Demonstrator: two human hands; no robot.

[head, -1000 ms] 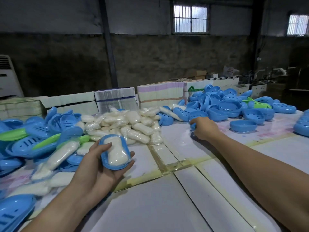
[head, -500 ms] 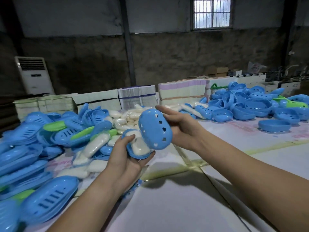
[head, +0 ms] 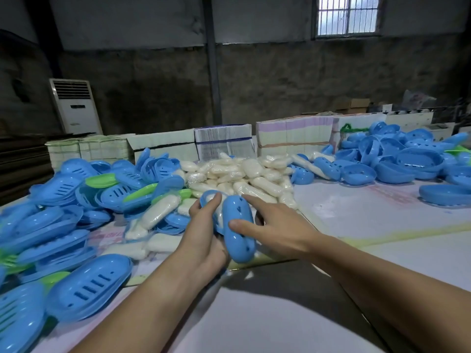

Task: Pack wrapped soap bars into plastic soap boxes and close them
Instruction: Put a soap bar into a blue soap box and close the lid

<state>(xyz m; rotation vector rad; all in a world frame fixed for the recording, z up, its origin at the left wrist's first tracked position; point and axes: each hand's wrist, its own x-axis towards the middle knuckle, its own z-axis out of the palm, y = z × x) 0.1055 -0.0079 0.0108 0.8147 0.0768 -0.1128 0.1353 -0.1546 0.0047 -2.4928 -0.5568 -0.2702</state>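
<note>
My left hand (head: 204,238) grips a blue soap box base (head: 207,197) with a wrapped white soap bar inside, mostly hidden. My right hand (head: 275,225) holds a blue lid with holes (head: 238,230) against that base, thumb on its outer face, fingers behind it. The lid stands on edge, tilted, partly covering the base. A heap of wrapped white soap bars (head: 244,179) lies just beyond my hands.
Closed blue boxes and slotted parts, some green, pile up at the left (head: 63,225). Blue lids with holes are heaped at the right (head: 407,161). Bundled flat cartons (head: 221,141) line the table's far edge. An air conditioner (head: 75,105) stands behind.
My right hand fetched a lid from the right pile, carried it left and set it against the base in my left hand. My view swung left and down.
</note>
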